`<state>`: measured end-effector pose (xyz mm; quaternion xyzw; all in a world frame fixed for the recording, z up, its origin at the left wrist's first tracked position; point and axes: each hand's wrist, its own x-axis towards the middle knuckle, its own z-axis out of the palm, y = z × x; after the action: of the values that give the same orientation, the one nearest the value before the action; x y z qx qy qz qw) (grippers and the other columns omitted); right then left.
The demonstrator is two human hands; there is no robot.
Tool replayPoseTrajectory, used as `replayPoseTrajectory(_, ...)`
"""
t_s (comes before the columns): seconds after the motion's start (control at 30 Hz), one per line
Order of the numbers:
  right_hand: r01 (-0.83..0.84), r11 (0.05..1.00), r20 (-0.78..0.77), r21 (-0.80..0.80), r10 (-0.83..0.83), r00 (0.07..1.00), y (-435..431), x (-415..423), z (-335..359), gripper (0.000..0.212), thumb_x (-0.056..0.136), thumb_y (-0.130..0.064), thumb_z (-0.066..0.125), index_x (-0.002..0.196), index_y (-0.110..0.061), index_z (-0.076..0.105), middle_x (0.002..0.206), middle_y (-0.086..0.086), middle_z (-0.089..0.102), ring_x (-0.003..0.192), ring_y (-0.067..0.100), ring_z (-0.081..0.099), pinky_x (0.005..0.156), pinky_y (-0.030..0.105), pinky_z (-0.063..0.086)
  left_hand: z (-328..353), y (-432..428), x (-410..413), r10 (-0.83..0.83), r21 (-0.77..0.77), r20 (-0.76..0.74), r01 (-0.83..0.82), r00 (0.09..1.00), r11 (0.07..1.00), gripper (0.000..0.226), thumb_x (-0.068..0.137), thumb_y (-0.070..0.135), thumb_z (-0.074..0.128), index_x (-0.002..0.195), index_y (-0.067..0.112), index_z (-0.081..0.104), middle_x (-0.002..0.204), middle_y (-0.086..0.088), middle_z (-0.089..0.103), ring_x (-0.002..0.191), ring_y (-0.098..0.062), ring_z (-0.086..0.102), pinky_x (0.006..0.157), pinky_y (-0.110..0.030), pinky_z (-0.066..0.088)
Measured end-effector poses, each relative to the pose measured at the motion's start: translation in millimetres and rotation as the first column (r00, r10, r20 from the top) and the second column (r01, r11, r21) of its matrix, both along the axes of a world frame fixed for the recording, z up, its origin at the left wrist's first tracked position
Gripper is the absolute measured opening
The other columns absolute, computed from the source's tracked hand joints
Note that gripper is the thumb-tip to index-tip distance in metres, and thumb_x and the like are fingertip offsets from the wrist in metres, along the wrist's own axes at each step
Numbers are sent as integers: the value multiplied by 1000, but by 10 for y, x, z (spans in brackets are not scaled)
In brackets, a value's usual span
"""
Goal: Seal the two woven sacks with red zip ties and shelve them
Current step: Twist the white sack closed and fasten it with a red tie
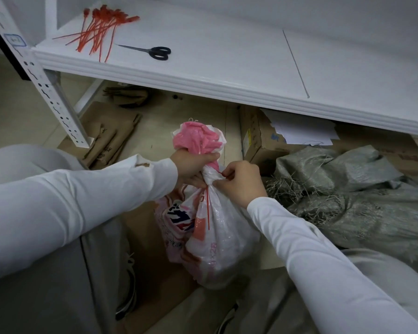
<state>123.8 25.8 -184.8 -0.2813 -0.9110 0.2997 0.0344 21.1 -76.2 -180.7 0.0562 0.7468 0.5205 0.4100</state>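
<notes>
Evidently the job is sitting in its first stage. The left hand (193, 165) is gripping the bunched neck of the white sack (222, 242), standing on the floor, while the right hand (241, 182) is pinching a red zip tie (207, 210) at that neck, its tail hanging down the sack's front; whether it is cinched cannot be told. Right of the white sack, the grey sack (360, 196) is lying seemingly untied. Beyond the white sack, the shelf (227, 63) is holding spare ties (97, 30) and scissors (155, 52), neither sack.
</notes>
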Motion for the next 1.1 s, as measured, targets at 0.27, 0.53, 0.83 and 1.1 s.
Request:
replayPoseTrajectory(0.27, -15, 999, -5, -40, 15, 1000, 150, -28, 373, 28, 78, -22, 75, 104, -11, 74, 103, 6, 71, 95, 18, 63, 90, 32, 51, 64, 73, 29, 117, 122, 51, -122, 992, 985, 46, 84, 43, 67, 110, 6, 62, 93, -16, 72, 78, -29, 73, 66, -34, 60)
replayPoseTrajectory(0.53, -71, 991, -78, 114, 81, 994, 271, 34, 572, 22, 89, -8, 59, 105, -11, 74, 93, 6, 74, 93, 21, 66, 97, 34, 49, 166, 91, 10, 159, 175, 115, -178, 981, 968, 43, 86, 42, 65, 112, 8, 62, 92, -11, 73, 72, -21, 73, 58, -27, 58)
replayPoseTrajectory(0.83, -204, 950, 72, 237, 192, 979, 154, 16, 477, 29, 87, -7, 63, 109, -23, 73, 105, 2, 69, 101, 21, 61, 91, 39, 53, 169, 102, -105, 275, 150, 174, -301, 946, 942, 43, 85, 39, 67, 111, 5, 60, 89, -13, 70, 69, -21, 70, 52, -26, 56)
replayPoseTrajectory(1.1, -204, 955, 102, 215, 186, 977, 167, -33, 417, 36, 84, -6, 64, 117, -21, 63, 102, 4, 67, 99, 22, 57, 88, 35, 51, 78, 62, -184, 289, 150, 228, -326, 930, 933, 44, 85, 40, 67, 108, 3, 62, 93, -16, 72, 78, -26, 72, 64, -33, 60)
